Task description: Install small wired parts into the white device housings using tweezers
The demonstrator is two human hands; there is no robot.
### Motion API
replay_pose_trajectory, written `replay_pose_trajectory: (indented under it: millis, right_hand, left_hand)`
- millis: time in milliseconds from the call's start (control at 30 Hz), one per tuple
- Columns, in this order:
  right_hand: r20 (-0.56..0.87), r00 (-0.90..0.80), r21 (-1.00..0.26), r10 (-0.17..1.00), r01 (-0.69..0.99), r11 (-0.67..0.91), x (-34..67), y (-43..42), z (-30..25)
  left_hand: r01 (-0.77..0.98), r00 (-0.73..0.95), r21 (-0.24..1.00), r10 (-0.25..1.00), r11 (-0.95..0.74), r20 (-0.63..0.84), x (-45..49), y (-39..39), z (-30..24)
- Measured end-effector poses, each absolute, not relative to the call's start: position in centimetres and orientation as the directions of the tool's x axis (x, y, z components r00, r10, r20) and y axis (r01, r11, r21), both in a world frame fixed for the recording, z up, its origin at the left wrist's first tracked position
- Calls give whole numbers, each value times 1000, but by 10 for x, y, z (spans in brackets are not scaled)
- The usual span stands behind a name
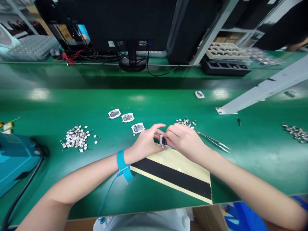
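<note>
My left hand [150, 141], with a blue wrist strap [123, 163] on the wrist, grips a small white-framed housing [161, 140] with a dark inside, holding it tilted up between thumb and fingers. Against the housing's right side, the fingers of my right hand [181, 136] are pinched together; whatever sits between them is hidden. Both hands are above a pale yellow sheet [190, 163] with a black strip [173, 176]. Left of them, several white-framed circuit boards lie on the green table, the nearest board [138, 128] close to my left hand.
Small white parts [76, 138] are heaped at the left, near a blue machine [16, 160]. Behind my right hand lies another small pile [186, 122], with tweezers [215, 141] beside it. A slanted white post [260, 86] meets the table at the right. A monitor [108, 22] stands at the back.
</note>
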State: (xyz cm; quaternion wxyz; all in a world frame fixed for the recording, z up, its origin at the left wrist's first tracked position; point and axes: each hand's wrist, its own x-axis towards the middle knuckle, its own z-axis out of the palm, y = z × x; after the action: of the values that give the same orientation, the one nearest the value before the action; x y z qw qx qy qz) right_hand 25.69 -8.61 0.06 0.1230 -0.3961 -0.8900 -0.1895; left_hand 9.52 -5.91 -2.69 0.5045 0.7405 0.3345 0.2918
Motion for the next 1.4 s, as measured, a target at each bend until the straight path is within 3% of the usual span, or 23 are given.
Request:
replay_pose_trajectory:
  millis: [100,233,300,367,467,533,567,600,767,867,967,1067,1167,1233,1300,1400]
  right_hand:
    - [323,-744,300,585,666,683,251,-82,7]
    - [221,-823,250,524,567,785,245,-78,8]
    - [178,-809,125,561,584,802,247,-79,5]
    - [185,-736,-95,651,646,757,256,-79,4]
    - [216,-477,-347,852,778,524,288,-73,5]
    - [166,-181,-333,969,915,228,323,-59,6]
    - [107,26,-281,994,960,5,342,-50,5]
    - [89,122,-258,988,961,-96,361,-39,4]
    - [26,323,-191,946,930,-313,423,25,-18]
    - [-6,413,-148,911,900,-409,422,56,-31]
    - [-27,483,-122,875,867,-482,411,75,-37]
    - [-15,491,-129,871,863,-489,400,79,-32]
    - [23,424,-172,906,894,-414,386,61,-17]
    - [48,307,-222,950,931,-290,371,34,-5]
    - [46,144,-278,988,952,-126,351,-5,3]
    - [47,-180,-368,983,912,184,324,-66,2]
  left_hand:
    - [198,599,940,793,-279,109,91,-61,-28]
    - [178,591,946,798,-269,116,87,-64,-40]
    - [186,585,950,805,-249,96,85,-65,-44]
    - [203,576,948,813,-245,87,79,-66,-44]
    - [316,543,888,831,-335,120,57,-64,-32]
    - [477,481,772,860,-421,172,33,-62,-24]
    - [564,429,711,885,-420,183,21,-60,-22]
    - [635,371,665,910,-394,185,8,-58,-22]
    - [836,368,376,916,-400,157,-32,-53,-37]
    - [866,410,191,876,-461,256,-31,-55,-41]
    - [821,501,119,804,-559,320,-11,-62,-34]
    - [611,735,166,633,-774,245,18,-69,-26]
    - [412,877,224,452,-883,166,48,-64,-27]
    - [390,871,298,454,-871,188,69,-50,-29]
    - [440,809,377,542,-815,228,93,-28,-31]
    - [432,795,400,551,-809,255,133,6,-34]
